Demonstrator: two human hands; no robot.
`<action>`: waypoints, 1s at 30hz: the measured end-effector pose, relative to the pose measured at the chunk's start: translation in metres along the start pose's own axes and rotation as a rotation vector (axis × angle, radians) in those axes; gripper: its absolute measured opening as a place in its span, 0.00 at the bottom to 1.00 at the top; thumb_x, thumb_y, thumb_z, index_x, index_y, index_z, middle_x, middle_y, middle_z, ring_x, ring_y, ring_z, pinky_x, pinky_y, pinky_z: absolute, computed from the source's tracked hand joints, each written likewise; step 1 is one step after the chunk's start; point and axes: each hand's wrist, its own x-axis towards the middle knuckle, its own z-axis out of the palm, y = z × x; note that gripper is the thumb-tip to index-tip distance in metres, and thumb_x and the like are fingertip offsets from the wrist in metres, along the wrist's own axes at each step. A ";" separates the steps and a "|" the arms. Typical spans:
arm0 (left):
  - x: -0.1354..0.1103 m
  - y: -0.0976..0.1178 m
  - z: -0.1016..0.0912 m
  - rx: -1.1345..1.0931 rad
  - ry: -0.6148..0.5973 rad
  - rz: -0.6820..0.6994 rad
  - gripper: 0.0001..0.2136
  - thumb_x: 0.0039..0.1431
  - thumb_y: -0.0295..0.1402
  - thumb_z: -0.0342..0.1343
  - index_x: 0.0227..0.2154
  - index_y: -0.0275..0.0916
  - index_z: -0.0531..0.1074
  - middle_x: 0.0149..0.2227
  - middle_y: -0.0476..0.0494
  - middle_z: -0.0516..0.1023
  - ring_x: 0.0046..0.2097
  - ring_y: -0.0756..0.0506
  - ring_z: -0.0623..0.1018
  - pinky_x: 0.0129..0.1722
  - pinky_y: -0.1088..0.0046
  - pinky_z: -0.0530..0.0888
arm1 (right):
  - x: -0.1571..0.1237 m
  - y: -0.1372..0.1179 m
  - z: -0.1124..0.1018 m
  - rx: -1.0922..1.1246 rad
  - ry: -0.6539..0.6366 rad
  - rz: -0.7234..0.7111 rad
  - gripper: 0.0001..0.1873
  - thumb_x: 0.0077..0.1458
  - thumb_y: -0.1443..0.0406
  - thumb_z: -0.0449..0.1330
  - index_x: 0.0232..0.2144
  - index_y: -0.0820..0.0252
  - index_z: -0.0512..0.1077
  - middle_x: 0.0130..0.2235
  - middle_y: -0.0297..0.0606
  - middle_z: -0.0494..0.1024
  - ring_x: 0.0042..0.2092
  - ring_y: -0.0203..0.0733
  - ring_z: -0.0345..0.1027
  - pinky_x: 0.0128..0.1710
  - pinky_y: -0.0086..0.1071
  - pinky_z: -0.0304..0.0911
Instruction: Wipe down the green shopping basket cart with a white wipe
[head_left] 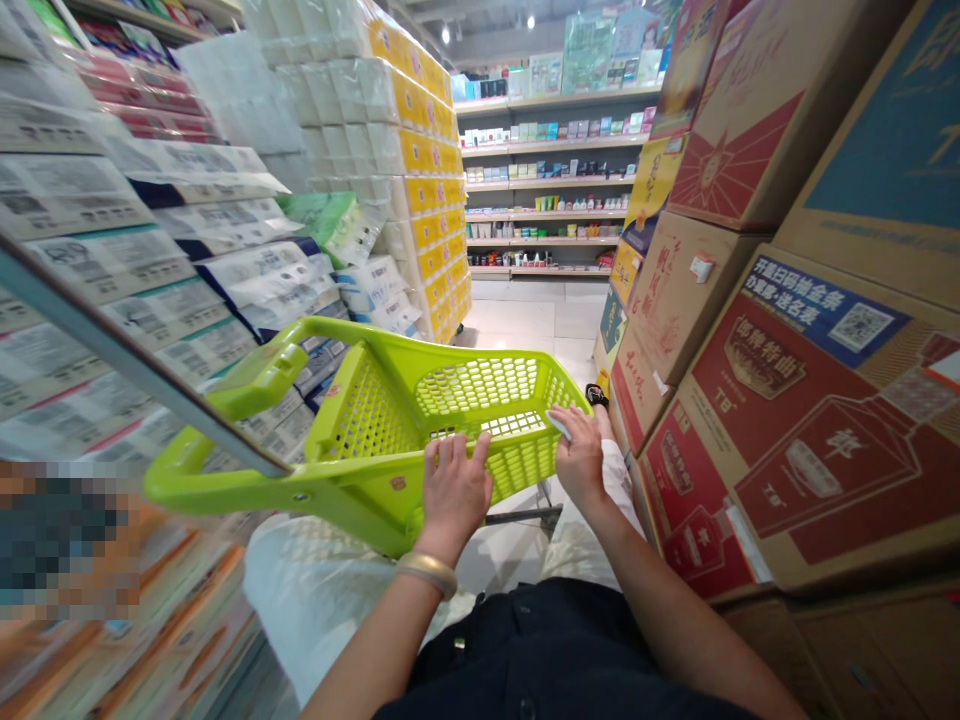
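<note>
A lime-green plastic shopping cart [375, 475] stands across in front of me, with perforated sides and nothing visible inside its basket. My left hand [459, 490], with a gold-coloured bangle at the wrist, has its fingers curled over the near rim. Further along, by the cart's front corner, my right hand [581, 460] presses a small white cloth [559, 424] against the rim. The cloth looks folded, and most of it is hidden under the fingers. A metal bar [142, 360] slants up from the handle end.
Stacked cartons [832, 420] rise close on my right. On the left are tissue packs [247, 270] and a tall stack of paper rolls [420, 180] in yellow wrapping. Shelves [547, 185] of small goods stand at the back, beyond a tiled floor [525, 315].
</note>
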 end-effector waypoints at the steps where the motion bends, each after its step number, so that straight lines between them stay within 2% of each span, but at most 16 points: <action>1: 0.000 0.000 0.000 -0.001 0.000 0.001 0.22 0.55 0.29 0.54 0.54 0.44 0.70 0.43 0.37 0.71 0.49 0.36 0.68 0.54 0.55 0.58 | -0.003 -0.010 0.004 0.023 -0.048 -0.053 0.26 0.48 0.77 0.48 0.46 0.57 0.76 0.49 0.40 0.80 0.57 0.47 0.67 0.62 0.50 0.56; 4: 0.000 -0.001 -0.001 -0.009 0.002 0.003 0.22 0.55 0.29 0.53 0.54 0.43 0.70 0.43 0.36 0.72 0.49 0.36 0.68 0.54 0.55 0.58 | -0.009 -0.036 0.010 0.093 -0.250 -0.246 0.27 0.53 0.76 0.49 0.50 0.53 0.74 0.53 0.35 0.78 0.59 0.42 0.66 0.64 0.45 0.53; 6: -0.001 -0.002 -0.001 -0.012 0.002 0.006 0.22 0.55 0.29 0.53 0.54 0.43 0.70 0.43 0.36 0.72 0.49 0.36 0.68 0.54 0.55 0.59 | -0.008 -0.036 0.008 0.104 -0.287 -0.274 0.27 0.54 0.76 0.48 0.51 0.52 0.73 0.53 0.35 0.77 0.59 0.40 0.66 0.64 0.43 0.53; 11: -0.002 -0.002 0.001 -0.013 -0.001 0.003 0.23 0.54 0.29 0.54 0.55 0.44 0.69 0.44 0.37 0.71 0.50 0.36 0.67 0.55 0.55 0.58 | 0.003 0.008 -0.005 -0.018 -0.044 -0.011 0.26 0.48 0.77 0.48 0.45 0.57 0.76 0.48 0.40 0.80 0.57 0.48 0.67 0.61 0.51 0.56; 13: -0.002 -0.001 0.001 -0.013 -0.003 -0.002 0.24 0.54 0.29 0.54 0.55 0.44 0.69 0.44 0.37 0.71 0.50 0.36 0.67 0.55 0.55 0.58 | 0.003 0.013 -0.005 -0.048 0.005 0.055 0.26 0.46 0.77 0.48 0.44 0.58 0.77 0.48 0.41 0.81 0.58 0.49 0.66 0.61 0.52 0.55; 16: -0.001 0.000 0.001 -0.017 -0.006 -0.005 0.23 0.55 0.30 0.53 0.56 0.44 0.69 0.43 0.37 0.71 0.50 0.36 0.67 0.55 0.54 0.58 | -0.004 -0.009 0.004 -0.017 -0.051 0.024 0.28 0.47 0.77 0.48 0.46 0.57 0.76 0.50 0.39 0.80 0.60 0.47 0.63 0.64 0.52 0.51; 19: -0.001 -0.001 0.001 -0.021 -0.010 0.000 0.23 0.55 0.29 0.53 0.55 0.43 0.69 0.44 0.36 0.71 0.50 0.36 0.67 0.55 0.55 0.59 | -0.011 -0.042 0.014 0.071 -0.234 -0.162 0.28 0.51 0.77 0.48 0.50 0.53 0.73 0.53 0.36 0.77 0.61 0.42 0.63 0.66 0.47 0.49; 22: -0.002 -0.003 0.001 -0.032 -0.018 0.004 0.23 0.55 0.29 0.53 0.56 0.43 0.68 0.45 0.36 0.71 0.50 0.36 0.67 0.55 0.54 0.59 | -0.009 -0.048 0.013 0.116 -0.330 -0.270 0.28 0.53 0.76 0.47 0.52 0.53 0.72 0.54 0.36 0.77 0.60 0.39 0.65 0.66 0.44 0.50; 25: -0.003 -0.003 -0.001 -0.042 -0.026 0.005 0.24 0.55 0.29 0.53 0.57 0.44 0.67 0.44 0.37 0.71 0.50 0.36 0.66 0.55 0.54 0.59 | -0.001 -0.019 0.002 0.063 -0.252 -0.195 0.27 0.52 0.76 0.48 0.50 0.54 0.73 0.52 0.38 0.78 0.58 0.42 0.67 0.64 0.47 0.53; 28: -0.003 -0.001 -0.002 -0.043 -0.030 -0.007 0.24 0.55 0.29 0.53 0.56 0.44 0.68 0.45 0.36 0.71 0.51 0.36 0.66 0.56 0.54 0.58 | 0.007 0.013 -0.009 -0.028 -0.052 -0.034 0.26 0.48 0.77 0.48 0.45 0.59 0.75 0.48 0.43 0.80 0.56 0.47 0.69 0.61 0.51 0.56; 30: -0.002 0.000 -0.003 -0.046 -0.030 -0.013 0.23 0.55 0.29 0.54 0.56 0.44 0.68 0.45 0.36 0.71 0.51 0.36 0.66 0.56 0.54 0.58 | 0.007 0.019 -0.011 -0.060 0.018 0.026 0.25 0.47 0.77 0.48 0.44 0.60 0.76 0.46 0.45 0.81 0.55 0.49 0.69 0.60 0.52 0.57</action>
